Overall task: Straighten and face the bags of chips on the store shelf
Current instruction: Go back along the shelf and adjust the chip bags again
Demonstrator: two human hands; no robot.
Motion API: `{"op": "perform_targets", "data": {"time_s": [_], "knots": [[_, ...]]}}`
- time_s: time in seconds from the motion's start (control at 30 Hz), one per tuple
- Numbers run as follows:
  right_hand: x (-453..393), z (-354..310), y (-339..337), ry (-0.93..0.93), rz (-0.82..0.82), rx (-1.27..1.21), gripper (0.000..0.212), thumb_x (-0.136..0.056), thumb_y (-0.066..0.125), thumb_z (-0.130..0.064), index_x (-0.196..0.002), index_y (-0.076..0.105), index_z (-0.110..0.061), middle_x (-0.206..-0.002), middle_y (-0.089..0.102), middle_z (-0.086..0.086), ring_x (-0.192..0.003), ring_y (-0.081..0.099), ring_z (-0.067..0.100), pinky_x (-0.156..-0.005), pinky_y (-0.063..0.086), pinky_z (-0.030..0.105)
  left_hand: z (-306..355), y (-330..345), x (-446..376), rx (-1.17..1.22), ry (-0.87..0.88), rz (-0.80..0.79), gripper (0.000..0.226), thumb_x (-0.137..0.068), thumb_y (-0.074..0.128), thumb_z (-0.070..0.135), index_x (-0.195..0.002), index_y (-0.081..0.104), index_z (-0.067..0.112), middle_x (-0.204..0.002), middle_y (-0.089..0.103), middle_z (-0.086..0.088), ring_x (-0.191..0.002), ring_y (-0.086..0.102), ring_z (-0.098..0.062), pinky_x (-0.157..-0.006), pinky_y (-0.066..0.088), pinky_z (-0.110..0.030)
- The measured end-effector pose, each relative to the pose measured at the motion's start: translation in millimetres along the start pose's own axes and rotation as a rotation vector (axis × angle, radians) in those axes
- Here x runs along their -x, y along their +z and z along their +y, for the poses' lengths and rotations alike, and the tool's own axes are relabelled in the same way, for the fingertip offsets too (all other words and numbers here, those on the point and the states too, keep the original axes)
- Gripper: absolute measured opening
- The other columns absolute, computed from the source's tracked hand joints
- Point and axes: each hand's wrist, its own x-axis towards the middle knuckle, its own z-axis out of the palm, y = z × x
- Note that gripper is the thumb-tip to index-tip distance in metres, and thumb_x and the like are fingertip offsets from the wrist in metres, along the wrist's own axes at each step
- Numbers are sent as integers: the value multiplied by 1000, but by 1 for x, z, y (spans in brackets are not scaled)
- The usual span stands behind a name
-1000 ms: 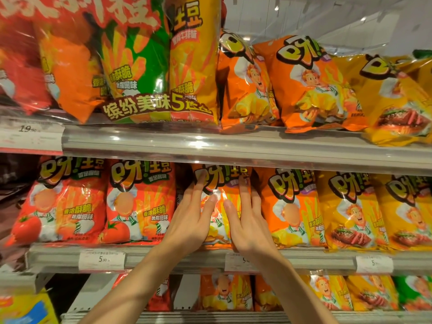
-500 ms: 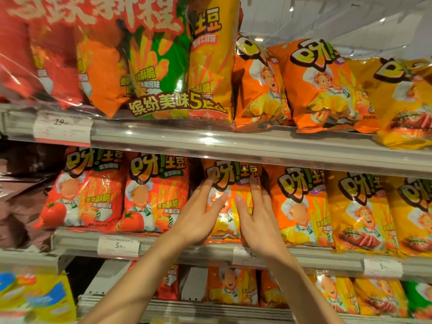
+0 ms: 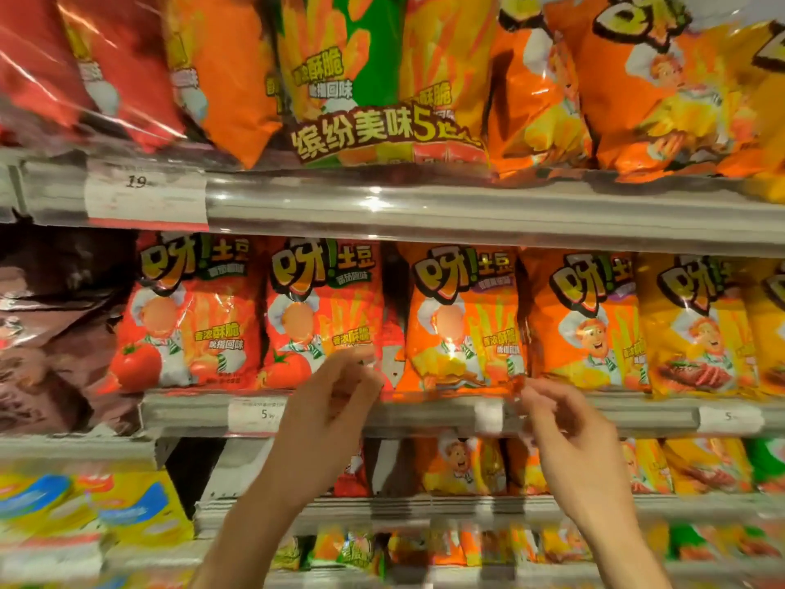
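Observation:
An orange chip bag [image 3: 463, 320] stands upright on the middle shelf [image 3: 424, 412], facing front. Two red tomato bags [image 3: 191, 316] [image 3: 318, 312] stand to its left, another orange bag [image 3: 586, 325] and a yellow bag [image 3: 696, 329] to its right. My left hand [image 3: 331, 410] hovers below the gap between the second red bag and the orange bag, fingers loosely curled and holding nothing. My right hand [image 3: 569, 423] is at the orange bag's lower right corner, fingertips close to it; motion blur hides whether they pinch it.
Larger multipacks and orange bags [image 3: 548, 91] fill the top shelf. Dark brown bags [image 3: 55, 325] lie at the left. Smaller bags [image 3: 463, 465] sit on the lower shelf. Price tags [image 3: 144, 197] hang on the shelf rails. Yellow-blue packs [image 3: 106, 503] are at lower left.
Both hands have come off the orange bag's face and dropped to the shelf rail, spreading apart. The camera has moved closer and shifted left.

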Motion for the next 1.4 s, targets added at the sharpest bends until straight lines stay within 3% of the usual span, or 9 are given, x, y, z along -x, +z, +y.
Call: {"op": "perform_targets", "data": {"time_s": [0.27,0.5,0.63,0.8,0.93,1.03,1.2,1.3,1.4], "knots": [[46,2,33,113,-97,-42,15,-96,63,-22,-89,72,-30,-81,74,-7,-78,66,7,-71,50,22,-25,-39,31,128,-171,35,27,-93,57,44,-118,65,41,-102,74,17,-97,69,0,-78,52,-20],[29,-24,53,38,-115,-233,13,-95,63,-30,-88,73,-29,-76,72,5,-60,59,16,-53,46,15,-29,-62,28,97,-151,160,18,-98,62,42,-115,68,41,-109,73,13,-100,69,-6,-78,54,-25],[4,-42,83,5,-261,-393,9,-94,65,-22,-96,74,-19,-81,66,11,-76,57,15,-67,48,30,-24,-72,16,41,-122,283,26,-91,61,53,-115,65,46,-105,68,17,-98,65,-2,-75,49,-19],[-15,-71,135,-112,-344,-239,42,-95,63,-38,-135,53,-33,-122,59,-26,-112,55,-10,-95,40,13,-23,-68,-12,-44,-101,228,64,-95,57,57,-152,33,40,-149,41,25,-139,37,5,-113,35,-28],[-29,-92,160,-50,-383,-49,79,-94,51,-61,-157,17,-28,-159,34,-4,-143,37,17,-118,32,40,-21,-56,-44,-79,-210,149,87,-89,41,79,-159,8,39,-167,13,15,-150,14,-2,-116,15,-28],[-37,-97,170,48,-364,26,91,-91,46,-69,-159,9,-23,-163,28,3,-147,32,25,-118,28,40,-27,-53,-65,-69,-238,141,87,-96,43,68,-161,3,27,-168,15,1,-152,18,-15,-112,18,-28],[-40,-93,175,62,-264,-118,77,-94,58,-53,-155,29,-18,-152,47,4,-139,45,22,-115,37,44,-31,-45,-86,-40,-211,162,68,-97,60,45,-150,30,15,-141,41,10,-136,41,-16,-103,30,-25],[-45,-95,175,93,-254,-146,70,-93,60,-48,-150,32,-18,-142,55,8,-128,54,25,-109,43,47,-33,-43,-92,20,-235,98,80,-96,60,48,-156,18,15,-136,44,12,-128,45,-5,-99,32,-16],[-53,-100,179,102,-257,-152,86,-91,58,-58,-155,19,-16,-154,41,7,-139,42,26,-114,37,48,-31,-48,-102,39,-305,72,92,-95,61,48,-157,7,7,-88,58,18,-70,59,15,-58,38,2]]}}
